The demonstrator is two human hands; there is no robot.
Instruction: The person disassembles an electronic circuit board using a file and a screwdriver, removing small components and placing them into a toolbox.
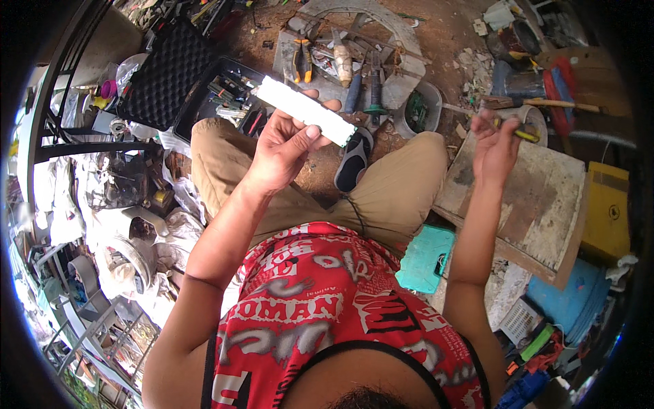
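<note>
A long, flat white strip (303, 109) lies tilted in my left hand (283, 146), the thumb pressing on its near face. Glare washes out its surface, and small green bits show at its right end. My right hand (494, 146) is raised above a worn wooden board, its fingers closed around a tool with a yellow and black handle (526, 131). The working end of that tool cannot be made out. Beyond my left hand sits an open black case (184, 129) with foam in its lid and small tools inside.
Pliers (302, 61) with orange handles and other hand tools lie on the ground ahead. A metal pot (405, 123) holds green boards. The wooden board (535, 198), a yellow box (606, 215) and a teal case (426, 259) are at the right. Clutter and a metal rack (34, 102) fill the left.
</note>
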